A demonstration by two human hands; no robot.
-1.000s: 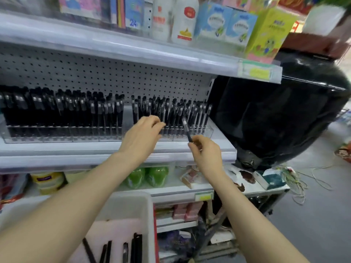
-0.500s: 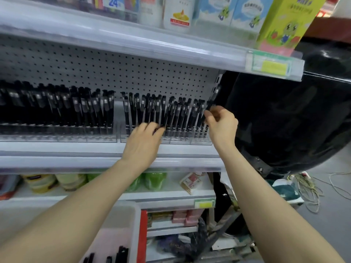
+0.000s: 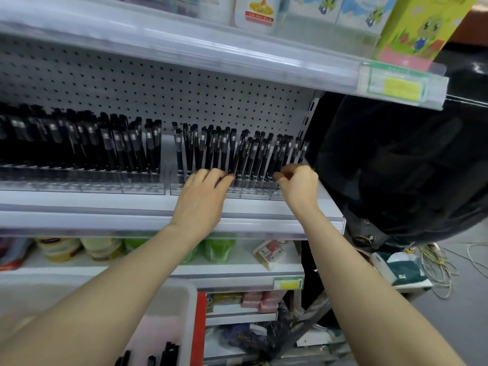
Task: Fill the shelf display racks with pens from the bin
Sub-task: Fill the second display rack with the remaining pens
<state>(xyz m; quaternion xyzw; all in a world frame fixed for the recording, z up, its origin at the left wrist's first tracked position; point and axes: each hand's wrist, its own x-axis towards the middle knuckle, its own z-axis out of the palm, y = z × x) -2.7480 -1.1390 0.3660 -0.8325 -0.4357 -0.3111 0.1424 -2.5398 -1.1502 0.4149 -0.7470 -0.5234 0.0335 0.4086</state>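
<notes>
The left hand (image 3: 203, 199) is resting with straight, spread fingers against the black pens (image 3: 216, 151) standing in the clear right rack (image 3: 253, 192) on the shelf (image 3: 105, 207). The right hand (image 3: 299, 184) is curling its fingers at the rack's right end; whether they are pinching a pen I cannot tell. More pens are lying in the white bin (image 3: 191, 313) below.

The pens (image 3: 211, 151) are black with grey label bands and stand in clear racks (image 3: 79, 182). The back panel (image 3: 184, 88) is pale grey, dotted with even rows of dark holes. A lime-green box (image 3: 420, 27) shows cartoon frogs above pink. The price tag (image 3: 402, 87) is yellow on green.
</notes>
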